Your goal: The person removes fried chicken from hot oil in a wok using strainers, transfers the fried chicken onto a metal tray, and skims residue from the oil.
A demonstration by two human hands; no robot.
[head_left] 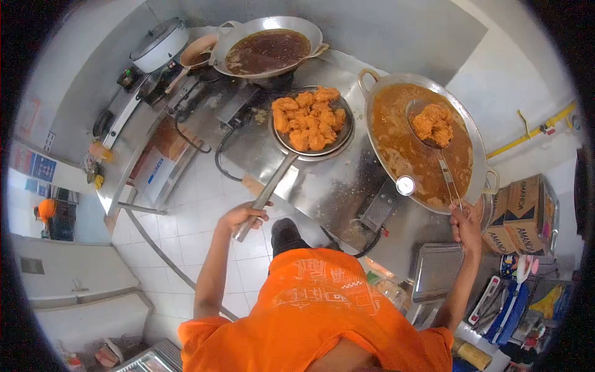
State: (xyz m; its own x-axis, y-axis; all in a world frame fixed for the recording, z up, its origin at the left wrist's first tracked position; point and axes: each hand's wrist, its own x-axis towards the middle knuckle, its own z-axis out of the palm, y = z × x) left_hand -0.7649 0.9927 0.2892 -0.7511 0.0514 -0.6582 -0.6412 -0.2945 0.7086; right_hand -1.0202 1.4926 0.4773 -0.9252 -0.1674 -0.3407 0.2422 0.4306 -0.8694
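Observation:
My left hand (pixel 243 216) is closed round the thick metal handle of a large strainer (pixel 266 194). Many pieces of golden fried food (pixel 310 118) fill its basket, which rests over a metal bowl on the steel counter. My right hand (pixel 465 223) grips the thin handle of a skimmer (pixel 447 173). Several fried pieces (pixel 432 124) lie in that skimmer, over the brown oil (pixel 396 124) of the right wok (pixel 478 139). A round dial thermometer (pixel 405 185) is at this wok's near left edge.
A second wok (pixel 310 28) with dark oil stands at the back. A white pot (pixel 162 53) and pans are at the upper left. Cardboard boxes (pixel 519 214), a wire rack (pixel 436 273) and utensils lie to the right. A yellow pipe (pixel 530 133) runs along the wall.

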